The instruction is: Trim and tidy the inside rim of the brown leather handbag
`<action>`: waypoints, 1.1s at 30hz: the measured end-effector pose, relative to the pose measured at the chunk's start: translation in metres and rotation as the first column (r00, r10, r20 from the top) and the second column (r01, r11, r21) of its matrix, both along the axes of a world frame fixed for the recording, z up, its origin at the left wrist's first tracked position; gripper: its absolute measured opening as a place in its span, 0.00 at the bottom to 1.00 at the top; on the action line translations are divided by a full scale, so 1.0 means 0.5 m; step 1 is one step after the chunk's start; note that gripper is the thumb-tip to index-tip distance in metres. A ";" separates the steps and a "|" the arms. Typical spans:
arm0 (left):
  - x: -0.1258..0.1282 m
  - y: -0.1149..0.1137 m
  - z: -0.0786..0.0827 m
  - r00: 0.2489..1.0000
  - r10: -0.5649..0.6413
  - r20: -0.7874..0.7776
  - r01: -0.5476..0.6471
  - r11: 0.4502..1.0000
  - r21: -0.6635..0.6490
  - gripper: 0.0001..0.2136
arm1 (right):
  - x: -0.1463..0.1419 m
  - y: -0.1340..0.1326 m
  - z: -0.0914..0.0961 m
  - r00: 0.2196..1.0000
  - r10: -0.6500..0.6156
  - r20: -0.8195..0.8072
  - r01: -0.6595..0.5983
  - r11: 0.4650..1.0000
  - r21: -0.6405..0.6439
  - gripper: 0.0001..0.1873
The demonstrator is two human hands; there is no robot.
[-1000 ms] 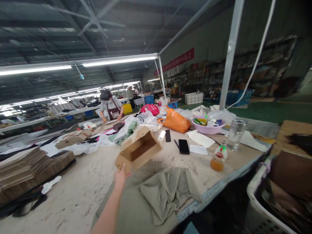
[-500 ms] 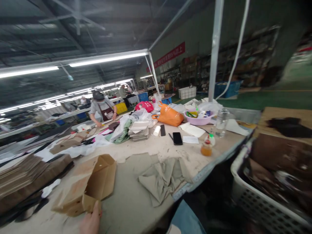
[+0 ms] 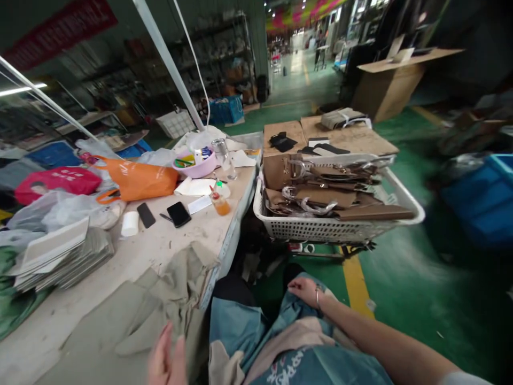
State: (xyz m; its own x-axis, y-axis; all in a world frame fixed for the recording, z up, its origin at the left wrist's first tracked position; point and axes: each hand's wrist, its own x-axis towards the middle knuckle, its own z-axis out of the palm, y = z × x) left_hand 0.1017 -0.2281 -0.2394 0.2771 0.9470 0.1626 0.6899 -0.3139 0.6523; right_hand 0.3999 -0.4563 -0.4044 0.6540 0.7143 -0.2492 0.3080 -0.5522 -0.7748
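Note:
My left hand [image 3: 167, 357] is raised over the table edge at the bottom, a little blurred. Its fingers are stretched out and nothing lies in it. Grey-green cloth [image 3: 132, 321] is spread and crumpled on the table just behind that hand. My right hand [image 3: 305, 291], with a bracelet at the wrist, lies over my lap against the blue-green apron [image 3: 236, 321]. Its fingers are curled in and I see nothing held in them. Beyond my knees stands a white plastic basket [image 3: 304, 227] filled with brown bag-like pieces [image 3: 324, 195], some with clear plastic wrapping.
On the table are a phone [image 3: 178, 214], a bottle of orange liquid [image 3: 220, 204], a glass jar [image 3: 224, 158], a lilac basin [image 3: 198, 170], an orange bag [image 3: 140, 179] and stacked sheets [image 3: 68, 254]. A metal post [image 3: 172, 64] rises behind. Blue bin [image 3: 484, 198] at right.
The view has swung right, bringing the basket and my lap into sight. The cardboard box that a hand touched is out of view. Both my hands now show, apart from it.

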 end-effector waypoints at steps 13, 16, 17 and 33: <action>0.182 -0.100 -0.060 0.634 -0.610 -0.474 0.746 0.644 0.168 0.13 | 0.146 -0.046 0.117 0.943 -0.156 0.293 0.098 0.974 0.204 0.18; 0.183 -0.102 -0.052 0.636 -0.604 -0.480 0.742 0.649 0.168 0.14 | 0.238 -0.074 0.165 0.873 -0.245 0.422 0.161 0.961 0.224 0.19; 0.184 -0.104 -0.051 0.639 -0.603 -0.478 0.741 0.650 0.170 0.14 | 0.268 -0.084 0.178 0.810 -0.245 0.533 0.169 0.967 0.188 0.19; 0.197 -0.114 -0.043 0.654 -0.584 -0.480 0.723 0.670 0.170 0.13 | 0.372 0.020 0.226 0.784 0.155 0.602 0.072 0.939 -0.335 0.36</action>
